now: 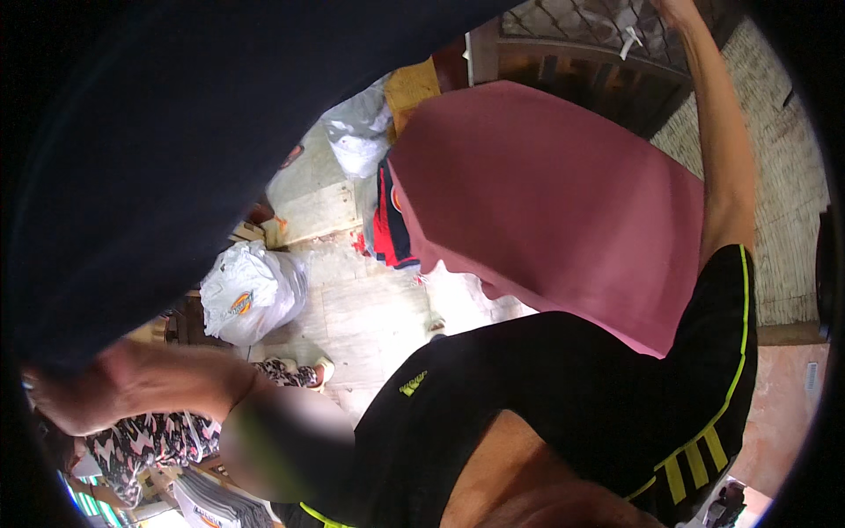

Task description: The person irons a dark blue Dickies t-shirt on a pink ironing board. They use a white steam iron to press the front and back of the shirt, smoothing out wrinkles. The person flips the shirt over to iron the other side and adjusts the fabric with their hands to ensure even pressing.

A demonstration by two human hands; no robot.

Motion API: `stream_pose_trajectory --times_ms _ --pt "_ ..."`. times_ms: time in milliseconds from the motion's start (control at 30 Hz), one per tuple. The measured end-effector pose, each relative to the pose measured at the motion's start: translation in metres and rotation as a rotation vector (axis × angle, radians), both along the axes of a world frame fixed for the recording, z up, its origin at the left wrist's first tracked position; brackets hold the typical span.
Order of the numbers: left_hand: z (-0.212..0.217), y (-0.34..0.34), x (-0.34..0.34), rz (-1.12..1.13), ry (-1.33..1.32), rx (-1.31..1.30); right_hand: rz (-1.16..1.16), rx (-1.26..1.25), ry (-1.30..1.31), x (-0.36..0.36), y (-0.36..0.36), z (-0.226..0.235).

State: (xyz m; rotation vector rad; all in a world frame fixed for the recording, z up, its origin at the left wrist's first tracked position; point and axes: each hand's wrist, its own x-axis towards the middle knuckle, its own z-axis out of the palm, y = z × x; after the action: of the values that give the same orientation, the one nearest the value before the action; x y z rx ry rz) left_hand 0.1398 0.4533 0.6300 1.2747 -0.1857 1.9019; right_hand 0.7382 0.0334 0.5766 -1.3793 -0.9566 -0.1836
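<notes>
A large dark navy cloth fills the upper left, close to the camera. My left hand is closed on its lower edge at the far left, with the fingers partly covered by the fabric. My right arm reaches up along the right side, and my right hand is cut off by the top edge, so its fingers do not show. A broad dusty-pink cloth spreads between my black-sleeved chest and the right forearm. What supports it is hidden.
White plastic bags stand on the pale tiled floor. Red and black folded cloth sits beside the pink cloth. A person in patterned clothing is at lower left, near stacked grey cloth. A lattice-panelled door is at the top.
</notes>
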Motion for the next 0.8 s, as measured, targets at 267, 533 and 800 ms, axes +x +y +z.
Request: stream_pose_trajectory --times_ms 267,533,800 --pt "-0.307 -0.34 0.225 -0.832 0.702 0.637 -0.356 0.429 1.067 0.018 -0.131 -0.28" --pt "-0.443 -0.394 0.228 -0.585 1.299 0.773 0.06 0.083 1.022 0.01 -0.145 -0.336" --pt "-0.429 -0.424 0.283 -0.755 1.186 1.019 -0.869 -0.397 0.438 0.078 -0.208 -0.376"
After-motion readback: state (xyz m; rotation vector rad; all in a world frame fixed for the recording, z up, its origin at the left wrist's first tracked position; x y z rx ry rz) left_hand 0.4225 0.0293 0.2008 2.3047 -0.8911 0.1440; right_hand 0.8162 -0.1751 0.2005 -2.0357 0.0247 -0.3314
